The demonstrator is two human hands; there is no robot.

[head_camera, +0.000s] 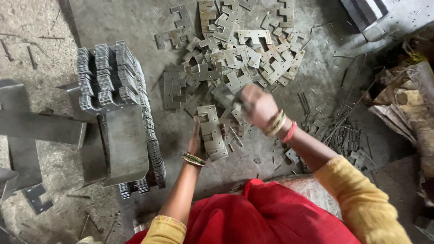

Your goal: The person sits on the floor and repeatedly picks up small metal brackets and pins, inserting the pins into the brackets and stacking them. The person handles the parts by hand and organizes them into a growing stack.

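Observation:
My left hand (pixel 195 135) rests edge-on against the left side of a small stack of notched grey metal plates (pixel 211 132) on the floor, fingers straight. Just above and to the right of that stack, my right hand (pixel 256 105) is blurred with motion and closed around a grey metal plate (pixel 224 96). A loose heap of the same stamped plates (pixel 239 52) is spread across the floor beyond both hands.
A tall ordered stack of plates (pixel 113 74) stands at the left, with flat sheet pieces (pixel 124 144) leaning on it. Thin metal rods and offcuts (pixel 337 129) lie at the right, beside wood scraps (pixel 407 99). Red cloth (pixel 266 214) covers my lap.

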